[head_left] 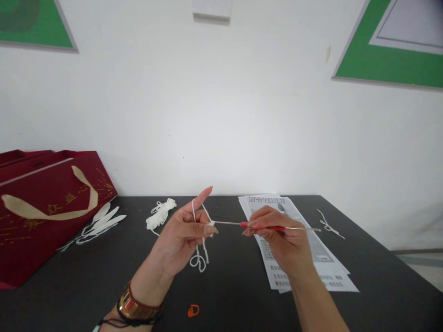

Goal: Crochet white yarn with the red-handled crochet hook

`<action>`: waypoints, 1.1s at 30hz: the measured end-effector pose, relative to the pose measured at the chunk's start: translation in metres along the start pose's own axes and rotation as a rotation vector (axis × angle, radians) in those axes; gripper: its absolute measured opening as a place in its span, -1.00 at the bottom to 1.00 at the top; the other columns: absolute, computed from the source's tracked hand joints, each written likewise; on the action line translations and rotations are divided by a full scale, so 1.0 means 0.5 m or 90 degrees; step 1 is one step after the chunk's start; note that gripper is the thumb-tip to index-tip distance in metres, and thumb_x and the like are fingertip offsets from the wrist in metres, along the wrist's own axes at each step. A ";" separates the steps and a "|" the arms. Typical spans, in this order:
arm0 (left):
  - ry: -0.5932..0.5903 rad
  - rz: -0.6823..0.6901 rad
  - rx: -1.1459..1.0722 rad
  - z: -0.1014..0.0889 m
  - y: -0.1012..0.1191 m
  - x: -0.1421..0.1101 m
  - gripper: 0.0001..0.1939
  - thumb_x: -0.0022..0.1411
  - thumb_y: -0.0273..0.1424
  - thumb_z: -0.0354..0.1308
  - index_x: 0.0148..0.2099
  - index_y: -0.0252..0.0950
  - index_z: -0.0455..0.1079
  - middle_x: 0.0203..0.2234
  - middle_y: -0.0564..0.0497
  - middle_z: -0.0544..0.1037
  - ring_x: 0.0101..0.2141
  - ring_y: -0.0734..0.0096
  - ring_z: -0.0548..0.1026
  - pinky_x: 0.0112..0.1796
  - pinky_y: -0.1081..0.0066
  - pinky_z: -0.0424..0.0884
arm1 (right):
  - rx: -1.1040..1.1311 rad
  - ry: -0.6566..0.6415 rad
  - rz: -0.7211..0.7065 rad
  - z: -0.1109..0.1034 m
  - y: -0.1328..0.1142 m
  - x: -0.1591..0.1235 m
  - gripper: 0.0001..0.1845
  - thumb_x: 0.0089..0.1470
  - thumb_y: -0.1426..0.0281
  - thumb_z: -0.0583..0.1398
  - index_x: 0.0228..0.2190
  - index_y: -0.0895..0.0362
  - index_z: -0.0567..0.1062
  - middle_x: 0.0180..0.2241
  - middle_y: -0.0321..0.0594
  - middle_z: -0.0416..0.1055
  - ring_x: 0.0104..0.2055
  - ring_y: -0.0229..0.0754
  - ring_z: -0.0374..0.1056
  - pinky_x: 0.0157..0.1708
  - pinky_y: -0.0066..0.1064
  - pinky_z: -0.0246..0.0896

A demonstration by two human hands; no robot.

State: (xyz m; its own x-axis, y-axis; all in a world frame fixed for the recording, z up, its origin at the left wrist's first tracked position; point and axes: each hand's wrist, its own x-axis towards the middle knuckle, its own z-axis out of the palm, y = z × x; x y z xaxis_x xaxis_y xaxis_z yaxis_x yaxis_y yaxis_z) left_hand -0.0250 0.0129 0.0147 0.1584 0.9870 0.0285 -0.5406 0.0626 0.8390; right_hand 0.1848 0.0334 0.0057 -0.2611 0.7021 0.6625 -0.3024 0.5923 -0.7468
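The left hand (183,230) reaches in from the near left, its forearm slanting far and right, with the index finger raised and extended to the upper right. Its thumb and a finger beneath pinch the white yarn (193,211) at a small knot, while a strand loops around the raised finger and loose curls hang below. The right hand (282,230) comes from the near right, forearm slanting far and left, fingers curled, pinching the red grip of the crochet hook (228,223) between thumb and fingers, pen-fashion. The hook is held above the counter (228,295), between the two hands; its long axis runs left to right, nearly level, the right end a little lower. Its left end points at the left fingertips and meets the yarn there; the other metal end sticks out to the right past the knuckles. Printed sheets (277,276) lie beneath the right hand, and an orange stitch marker (193,310) lies at the near side
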 end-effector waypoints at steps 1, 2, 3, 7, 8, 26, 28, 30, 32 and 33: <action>-0.001 -0.002 0.001 0.000 0.000 0.001 -0.26 -0.12 -0.65 0.33 0.14 -0.12 0.36 -0.64 0.15 0.39 -0.63 0.66 0.28 -0.62 0.61 0.06 | -0.003 -0.005 0.002 -0.001 -0.001 0.000 -0.89 0.10 0.44 0.24 -0.33 0.06 0.60 -0.37 -0.22 0.44 -0.38 -0.18 0.46 -0.33 -0.26 0.45; -0.004 -0.003 0.003 0.000 0.000 0.001 -0.26 -0.12 -0.66 0.33 0.14 -0.12 0.36 -0.64 0.15 0.39 -0.63 0.66 0.27 -0.62 0.61 0.05 | -0.004 -0.009 0.005 -0.002 -0.003 0.000 -0.89 0.10 0.44 0.24 -0.32 0.06 0.60 -0.37 -0.22 0.44 -0.37 -0.18 0.46 -0.31 -0.25 0.46; -0.006 -0.004 0.004 0.000 -0.001 0.001 -0.25 -0.12 -0.66 0.33 0.14 -0.12 0.36 -0.65 0.15 0.39 -0.64 0.66 0.27 -0.62 0.60 0.04 | -0.003 -0.012 0.007 -0.003 -0.003 0.000 -0.89 0.10 0.44 0.24 -0.32 0.06 0.60 -0.37 -0.23 0.44 -0.36 -0.18 0.47 -0.30 -0.25 0.46; -0.021 -0.013 0.003 -0.001 -0.001 0.001 -0.25 -0.14 -0.66 0.32 0.14 -0.13 0.37 -0.66 0.15 0.38 -0.64 0.64 0.27 -0.62 0.58 0.03 | 0.015 -0.023 0.020 -0.007 -0.003 0.001 -0.88 0.11 0.46 0.24 -0.31 0.06 0.60 -0.35 -0.23 0.43 -0.35 -0.19 0.49 -0.32 -0.34 0.46; -0.025 -0.016 0.001 -0.002 -0.001 0.000 -0.25 -0.15 -0.66 0.32 0.14 -0.14 0.37 -0.66 0.15 0.39 -0.64 0.64 0.27 -0.61 0.58 0.04 | 0.022 -0.024 0.021 -0.008 -0.003 0.001 -0.88 0.11 0.46 0.24 -0.32 0.07 0.60 -0.35 -0.23 0.43 -0.35 -0.20 0.50 -0.34 -0.36 0.46; -0.049 0.030 0.052 0.002 0.002 -0.003 -0.27 -0.15 -0.64 0.35 0.10 -0.09 0.40 -0.66 0.15 0.42 -0.63 0.62 0.30 -0.56 0.55 0.13 | 0.127 -0.001 0.086 -0.012 0.003 0.003 -0.94 0.06 0.42 0.28 -0.37 0.09 0.59 -0.40 -0.25 0.44 -0.40 -0.25 0.45 -0.41 -0.40 0.49; -0.048 0.029 0.058 0.000 0.002 -0.003 -0.27 -0.16 -0.64 0.35 0.10 -0.09 0.41 -0.66 0.15 0.42 -0.64 0.62 0.29 -0.57 0.55 0.11 | 0.142 -0.010 0.106 -0.014 0.001 0.003 -0.95 0.06 0.42 0.28 -0.37 0.09 0.58 -0.37 -0.25 0.41 -0.37 -0.24 0.45 -0.40 -0.38 0.51; -0.046 0.028 0.063 -0.002 0.001 -0.002 -0.28 -0.16 -0.64 0.36 0.09 -0.09 0.41 -0.65 0.15 0.43 -0.64 0.62 0.29 -0.57 0.55 0.10 | 0.154 -0.009 0.125 -0.014 0.000 0.003 -0.96 0.05 0.41 0.28 -0.38 0.10 0.57 -0.36 -0.25 0.39 -0.36 -0.25 0.45 -0.39 -0.39 0.51; -0.047 0.026 0.063 -0.003 0.001 -0.002 -0.28 -0.16 -0.64 0.35 0.09 -0.09 0.41 -0.65 0.15 0.43 -0.63 0.62 0.30 -0.57 0.54 0.10 | 0.159 -0.003 0.133 -0.013 -0.001 0.003 -0.96 0.05 0.40 0.28 -0.39 0.10 0.57 -0.36 -0.24 0.39 -0.36 -0.24 0.46 -0.39 -0.39 0.51; -0.049 0.025 0.063 -0.003 0.001 -0.002 -0.28 -0.16 -0.64 0.35 0.09 -0.09 0.41 -0.65 0.15 0.43 -0.63 0.62 0.30 -0.57 0.54 0.10 | 0.160 0.001 0.135 -0.012 -0.002 0.004 -0.95 0.06 0.39 0.28 -0.39 0.10 0.57 -0.36 -0.24 0.39 -0.35 -0.24 0.46 -0.39 -0.39 0.51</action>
State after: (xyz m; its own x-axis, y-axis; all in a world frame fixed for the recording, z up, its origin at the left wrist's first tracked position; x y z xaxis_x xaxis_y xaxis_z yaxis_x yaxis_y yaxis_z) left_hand -0.0266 0.0122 0.0142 0.2041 0.9737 0.1009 -0.4638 0.0054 0.8859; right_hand 0.1903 0.0367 0.0072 -0.3408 0.7999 0.4941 -0.4580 0.3177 -0.8302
